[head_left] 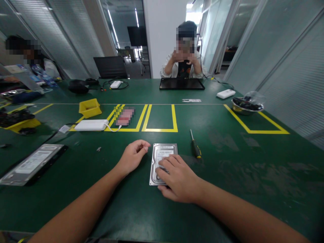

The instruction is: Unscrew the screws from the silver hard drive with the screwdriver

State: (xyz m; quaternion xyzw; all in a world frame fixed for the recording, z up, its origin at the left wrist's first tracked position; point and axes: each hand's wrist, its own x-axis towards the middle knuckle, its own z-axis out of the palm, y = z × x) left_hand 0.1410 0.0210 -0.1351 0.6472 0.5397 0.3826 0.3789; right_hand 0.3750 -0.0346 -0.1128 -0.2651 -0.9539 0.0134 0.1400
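Note:
A silver hard disk drive lies flat on the green table, label side up, right in front of me. My right hand rests palm down on its near half, fingers spread over the label. My left hand hovers just left of the drive, fingers curled with the tips pinched together; whether something tiny sits between them I cannot tell. A screwdriver with a black and yellow handle lies to the right of the drive. A few small screws lie loose on the table to the left.
A second drive on a black tray lies at the left. Further back are a white power bank, a yellow bin, yellow tape boxes and a metal bowl. A person sits across the table behind a black tablet; another sits far left.

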